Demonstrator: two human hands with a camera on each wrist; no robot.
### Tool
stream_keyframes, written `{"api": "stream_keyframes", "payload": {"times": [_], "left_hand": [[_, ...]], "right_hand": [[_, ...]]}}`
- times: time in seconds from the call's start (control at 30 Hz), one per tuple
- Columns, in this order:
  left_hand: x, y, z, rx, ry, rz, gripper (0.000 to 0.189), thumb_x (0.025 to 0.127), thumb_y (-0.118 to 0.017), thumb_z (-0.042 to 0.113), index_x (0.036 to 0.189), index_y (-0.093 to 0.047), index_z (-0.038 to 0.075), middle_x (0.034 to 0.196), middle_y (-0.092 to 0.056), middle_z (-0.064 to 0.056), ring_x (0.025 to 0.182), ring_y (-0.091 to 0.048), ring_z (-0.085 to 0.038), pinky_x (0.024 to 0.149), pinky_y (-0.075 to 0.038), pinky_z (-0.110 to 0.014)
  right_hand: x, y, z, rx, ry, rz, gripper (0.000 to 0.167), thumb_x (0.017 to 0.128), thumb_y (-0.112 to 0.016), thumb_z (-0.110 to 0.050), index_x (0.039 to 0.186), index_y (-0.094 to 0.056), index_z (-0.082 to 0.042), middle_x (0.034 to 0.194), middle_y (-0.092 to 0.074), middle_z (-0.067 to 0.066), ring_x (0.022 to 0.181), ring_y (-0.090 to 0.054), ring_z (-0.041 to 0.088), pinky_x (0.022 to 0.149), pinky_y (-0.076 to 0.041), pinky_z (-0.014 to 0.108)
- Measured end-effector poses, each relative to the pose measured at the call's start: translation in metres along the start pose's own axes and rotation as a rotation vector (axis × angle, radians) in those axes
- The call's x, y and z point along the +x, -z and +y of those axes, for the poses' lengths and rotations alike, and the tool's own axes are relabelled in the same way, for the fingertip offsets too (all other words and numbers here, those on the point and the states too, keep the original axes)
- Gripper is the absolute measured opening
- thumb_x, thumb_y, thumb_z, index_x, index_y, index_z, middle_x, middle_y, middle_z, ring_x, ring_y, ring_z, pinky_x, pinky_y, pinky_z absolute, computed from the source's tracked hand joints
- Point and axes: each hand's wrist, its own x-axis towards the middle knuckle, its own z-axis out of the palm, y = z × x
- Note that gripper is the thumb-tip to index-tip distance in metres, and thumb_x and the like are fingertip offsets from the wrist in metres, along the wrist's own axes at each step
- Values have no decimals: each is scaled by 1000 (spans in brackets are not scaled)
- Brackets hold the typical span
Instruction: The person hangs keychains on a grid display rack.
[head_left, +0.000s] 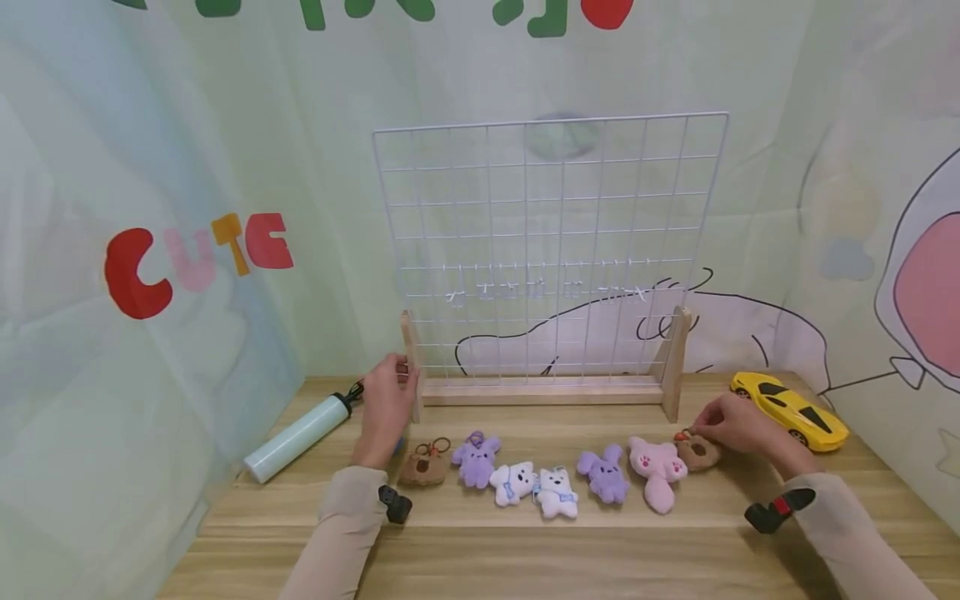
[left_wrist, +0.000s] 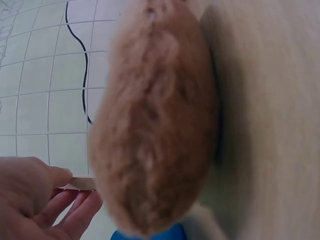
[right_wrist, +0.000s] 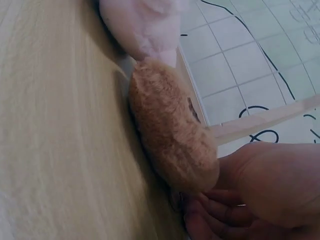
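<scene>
At the left end of a white wire grid rack (head_left: pixel 555 242), my left hand (head_left: pixel 388 400) grips the wooden upright (left_wrist: pixel 82 183) between thumb and fingers. On the right, my right hand (head_left: pixel 738 427) pinches the ring end of a brown plush keychain (right_wrist: pixel 170 127) lying on the table; its fingertips are partly hidden. Another brown plush keychain (head_left: pixel 422 465) lies beside my left wrist. Between the two brown ones is a row of plush keychains: purple (head_left: pixel 476 461), white (head_left: pixel 513 483), white (head_left: pixel 557 493), purple (head_left: pixel 604 477) and pink (head_left: pixel 657 471).
Clear hooks (head_left: pixel 536 287) hang along the lower grid. A pale blue hand pump (head_left: pixel 300 433) lies left of my left hand, and a yellow toy car (head_left: pixel 791 410) stands beyond my right. Something blue (left_wrist: pixel 150 233) sits partly hidden near the left hand. Printed cloth surrounds the table.
</scene>
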Motion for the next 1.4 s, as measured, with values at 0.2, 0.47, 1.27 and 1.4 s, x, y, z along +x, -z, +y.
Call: {"api": "stream_keyframes", "payload": {"times": [0.2,0.47,1.27,1.4], "left_hand": [[-2,0,0,24,-11,-1,26,105,-72,13,125,-67,-4,118,-77,-26,106,-77,-39,88,-66,-53],[-4,-1,-1,27,7,-18,26,106,-70,12,126,-66,-4,118,-76,-27,106,-77,-39,88,-67,-53],[-3,-3,-2,23,4,-13,25,106,-70,11,127,-65,-4,119,-76,-27,107,-77,-39,87,-68,-53],[-3,-4,-2,27,-4,1,26,105,-71,9,127,-66,-5,118,-76,-28,106,-78,-40,87,-67,-54]], "right_hand": [[-1,0,-1,-21,43,-23,14,103,-70,-9,104,-77,3,88,-73,6,79,-59,19,67,-52,28],[-3,-2,7,-10,51,23,14,105,-69,-13,106,-72,1,95,-71,8,86,-60,21,73,-53,31],[-10,20,-56,42,307,604,16,112,-61,-17,117,-62,-1,98,-70,14,81,-59,21,63,-52,17],[-9,22,-79,42,346,727,16,110,-64,-17,115,-63,-2,95,-70,13,81,-58,18,65,-47,10]]}}
